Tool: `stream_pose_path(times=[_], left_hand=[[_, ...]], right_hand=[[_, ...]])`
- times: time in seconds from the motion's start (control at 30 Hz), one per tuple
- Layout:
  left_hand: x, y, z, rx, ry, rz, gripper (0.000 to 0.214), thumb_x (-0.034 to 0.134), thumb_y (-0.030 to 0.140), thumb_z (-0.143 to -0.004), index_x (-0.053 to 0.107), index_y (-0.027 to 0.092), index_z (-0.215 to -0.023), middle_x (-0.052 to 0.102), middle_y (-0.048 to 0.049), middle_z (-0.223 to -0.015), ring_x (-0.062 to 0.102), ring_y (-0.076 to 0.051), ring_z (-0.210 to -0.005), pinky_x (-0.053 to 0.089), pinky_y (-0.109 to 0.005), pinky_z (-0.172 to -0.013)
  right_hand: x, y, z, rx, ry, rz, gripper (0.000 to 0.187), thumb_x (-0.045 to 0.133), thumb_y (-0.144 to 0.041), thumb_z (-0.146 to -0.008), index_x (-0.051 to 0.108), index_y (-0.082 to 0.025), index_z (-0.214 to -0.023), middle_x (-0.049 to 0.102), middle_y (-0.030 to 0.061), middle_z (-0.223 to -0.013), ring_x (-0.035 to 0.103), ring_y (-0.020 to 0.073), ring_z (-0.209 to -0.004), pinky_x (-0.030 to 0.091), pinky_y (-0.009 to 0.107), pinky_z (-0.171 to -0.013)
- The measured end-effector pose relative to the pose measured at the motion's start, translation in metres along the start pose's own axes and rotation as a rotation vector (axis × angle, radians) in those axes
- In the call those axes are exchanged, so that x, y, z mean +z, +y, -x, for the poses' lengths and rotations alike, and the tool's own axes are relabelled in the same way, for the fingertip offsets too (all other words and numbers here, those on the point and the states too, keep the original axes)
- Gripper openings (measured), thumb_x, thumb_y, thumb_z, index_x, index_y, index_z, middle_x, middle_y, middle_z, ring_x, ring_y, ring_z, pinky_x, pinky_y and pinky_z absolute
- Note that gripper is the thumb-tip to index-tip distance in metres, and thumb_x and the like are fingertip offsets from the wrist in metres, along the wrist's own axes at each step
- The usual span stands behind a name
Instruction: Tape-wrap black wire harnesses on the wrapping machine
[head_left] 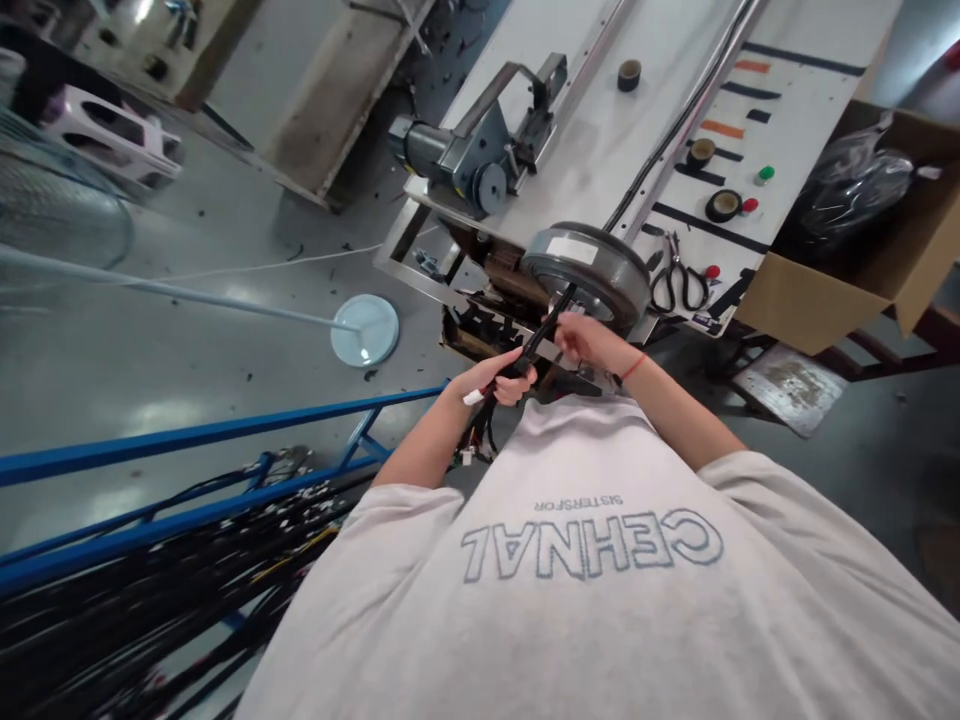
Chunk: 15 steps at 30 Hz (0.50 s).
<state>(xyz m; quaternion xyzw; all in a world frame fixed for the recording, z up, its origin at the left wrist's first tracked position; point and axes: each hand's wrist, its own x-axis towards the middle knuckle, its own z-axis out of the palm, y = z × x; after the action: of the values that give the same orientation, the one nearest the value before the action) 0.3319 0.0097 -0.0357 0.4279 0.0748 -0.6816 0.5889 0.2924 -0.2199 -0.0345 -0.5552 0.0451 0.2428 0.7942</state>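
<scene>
My left hand (pixel 511 382) is closed around a black wire harness (pixel 541 334), with the thumb lying along it. Loose wire ends with white connectors (pixel 469 456) hang below that hand. My right hand (pixel 583 340) has its fingers curled in beside the harness, a little farther up; what they pinch is too small and blurred to make out. The harness runs up through the round grey ring-shaped machine head (pixel 589 262) at the table's end. Beyond it, a long black cable bundle (pixel 651 165) continues along the table (pixel 592 150).
Scissors (pixel 679 280), tape rolls (pixel 724 205) and tape strips lie right of the cable. A motor unit (pixel 457 160) sits at the table's left edge. An open carton (pixel 825 300) stands right. A blue rack (pixel 225 430) with many harnesses is at my left.
</scene>
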Motion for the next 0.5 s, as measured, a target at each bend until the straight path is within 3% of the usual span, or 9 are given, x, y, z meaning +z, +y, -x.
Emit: stream_pose_path(times=[0.07,0.13,0.23,0.3,0.4,0.5], left_hand=[[0.010,-0.003,0.004,0.094,0.020,-0.118,0.041,0.050,0.048,-0.096,0.063,0.010,-0.087,0.045,0.0027,-0.050,0.045,-0.009,-0.039,0.041,-0.021,-0.043],[0.020,-0.005,0.004,0.222,0.124,-0.281,0.032,0.058,0.041,-0.092,0.062,0.010,-0.099,0.062,-0.0034,-0.068,0.060,-0.013,-0.055,0.047,-0.022,-0.052],[0.031,-0.013,-0.008,0.372,0.411,-0.522,0.027,0.062,0.026,-0.086,0.059,0.012,-0.110,0.069,-0.0058,-0.083,0.064,-0.015,-0.063,0.045,-0.021,-0.051],[0.037,-0.024,-0.016,0.381,0.535,-0.571,0.027,0.060,0.017,-0.082,0.060,0.011,-0.109,0.070,-0.0077,-0.086,0.064,-0.015,-0.063,0.042,-0.020,-0.047],[0.042,-0.042,-0.013,0.305,0.429,-0.520,0.030,0.056,0.013,-0.076,0.064,0.009,-0.104,0.072,-0.0122,-0.092,0.068,-0.019,-0.073,0.041,-0.020,-0.047],[0.040,-0.059,0.016,0.207,0.237,-0.535,0.044,0.055,0.012,-0.065,0.068,0.010,-0.107,0.073,-0.0132,-0.098,0.069,-0.024,-0.086,0.042,-0.020,-0.048]], right_hand=[[0.005,0.005,-0.019,-0.039,0.069,-0.143,0.038,0.069,-0.055,-0.081,0.060,-0.018,-0.077,0.052,-0.0064,-0.053,0.044,0.0063,-0.044,0.037,0.019,-0.045],[0.009,0.012,-0.028,-0.046,0.156,-0.132,0.042,0.074,-0.057,-0.076,0.058,-0.018,-0.076,0.052,-0.0064,-0.050,0.044,0.0066,-0.042,0.035,0.019,-0.042],[0.023,0.028,-0.027,-0.071,0.409,0.014,0.049,0.075,-0.062,-0.073,0.048,-0.021,-0.065,0.048,-0.0068,-0.045,0.040,0.0068,-0.038,0.030,0.021,-0.038],[0.036,0.040,-0.023,-0.081,0.551,0.084,0.052,0.075,-0.063,-0.072,0.043,-0.023,-0.062,0.044,-0.0077,-0.043,0.039,0.0068,-0.039,0.029,0.021,-0.038],[0.043,0.049,-0.021,-0.007,0.471,0.025,0.050,0.077,-0.062,-0.069,0.047,-0.022,-0.065,0.050,-0.0066,-0.049,0.046,0.0081,-0.045,0.038,0.021,-0.043],[0.027,0.042,-0.025,-0.028,0.369,-0.224,0.042,0.071,-0.060,-0.076,0.054,-0.022,-0.079,0.064,-0.0029,-0.067,0.062,0.0113,-0.063,0.050,0.022,-0.057]])
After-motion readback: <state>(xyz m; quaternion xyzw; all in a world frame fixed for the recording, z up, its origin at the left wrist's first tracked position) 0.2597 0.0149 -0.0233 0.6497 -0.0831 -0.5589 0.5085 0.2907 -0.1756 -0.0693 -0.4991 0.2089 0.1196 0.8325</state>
